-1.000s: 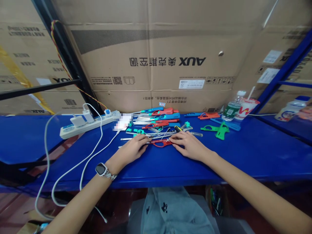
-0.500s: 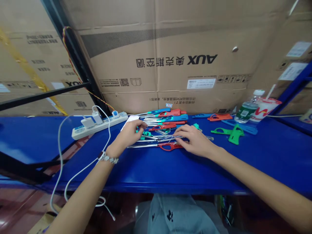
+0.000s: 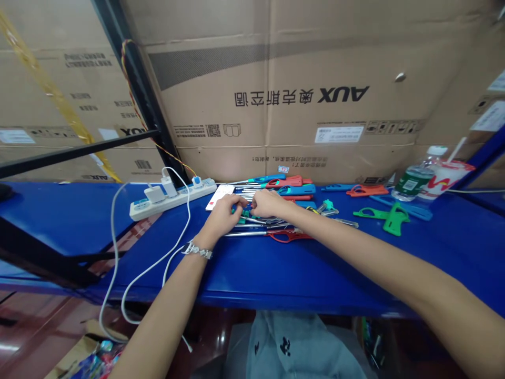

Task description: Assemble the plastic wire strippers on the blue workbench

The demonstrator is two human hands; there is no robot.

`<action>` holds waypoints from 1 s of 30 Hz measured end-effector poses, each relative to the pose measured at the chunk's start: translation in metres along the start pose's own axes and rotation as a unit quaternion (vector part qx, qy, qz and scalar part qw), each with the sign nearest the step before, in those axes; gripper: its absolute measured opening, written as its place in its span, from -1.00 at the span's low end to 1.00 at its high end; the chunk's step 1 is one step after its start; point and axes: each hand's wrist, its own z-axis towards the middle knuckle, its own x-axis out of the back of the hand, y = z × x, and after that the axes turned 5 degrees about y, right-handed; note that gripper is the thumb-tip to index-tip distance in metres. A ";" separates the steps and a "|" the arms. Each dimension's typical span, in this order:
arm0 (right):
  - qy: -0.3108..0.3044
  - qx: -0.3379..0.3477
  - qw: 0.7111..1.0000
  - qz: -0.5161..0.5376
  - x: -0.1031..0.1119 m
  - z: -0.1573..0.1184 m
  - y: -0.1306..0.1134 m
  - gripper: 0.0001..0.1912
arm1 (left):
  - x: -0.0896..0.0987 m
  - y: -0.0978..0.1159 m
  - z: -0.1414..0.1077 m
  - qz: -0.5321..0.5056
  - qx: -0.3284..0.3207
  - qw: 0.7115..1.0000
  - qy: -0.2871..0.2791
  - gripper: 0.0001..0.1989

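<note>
My left hand [image 3: 224, 215] and my right hand [image 3: 268, 204] are close together over a pile of stick lighters, fingertips almost meeting. Both are closed in a pinch, and whatever sits between the fingers is too small to make out. Behind them lie assembled lighters with metal tubes, among them a red lighter [image 3: 290, 181] and a blue lighter [image 3: 299, 190]. In front, under my right forearm, is a red lighter handle [image 3: 284, 236] with a metal tube [image 3: 246, 233] pointing left. Clear plastic pieces [image 3: 328, 212] and a small teal part [image 3: 327, 204] are just right of the pile.
A white phone-like card [image 3: 220, 197] lies left of the pile, beside a power strip [image 3: 173, 200] with loose white cables. Right are green handle shells [image 3: 395, 220], an orange shell [image 3: 366, 190], a bottle [image 3: 414, 179] and a cup [image 3: 447, 179]. Cardboard boxes [image 3: 276, 63] stand behind.
My right hand has moved left from the front metal tubes to meet my left hand, and its fingers have closed. The view has shifted slightly, uncovering more of the white card.
</note>
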 end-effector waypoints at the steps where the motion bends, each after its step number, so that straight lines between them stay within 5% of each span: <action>1: 0.003 -0.008 1.000 0.000 -0.001 0.001 -0.001 -0.81 | 0.000 0.000 0.001 -0.003 -0.004 1.000 0.000 -0.74; 13: 0.077 -0.019 0.988 0.130 0.014 -0.005 0.026 -0.89 | -0.005 0.013 -0.001 -0.034 -0.059 0.996 0.056 -0.81; 18: 0.119 0.025 0.933 0.338 0.010 -0.027 0.046 -0.85 | -0.013 0.028 -0.004 -0.079 -0.103 0.992 0.006 -0.56; 23: 0.120 0.006 0.883 0.453 -0.001 -0.052 0.061 -0.81 | -0.022 0.042 -0.006 -0.102 -0.135 0.986 -0.012 -0.61; 30: 0.116 -0.021 0.886 0.449 -0.013 -0.058 0.072 -0.78 | -0.032 0.042 -0.006 -0.088 -0.145 0.985 -0.016 -0.70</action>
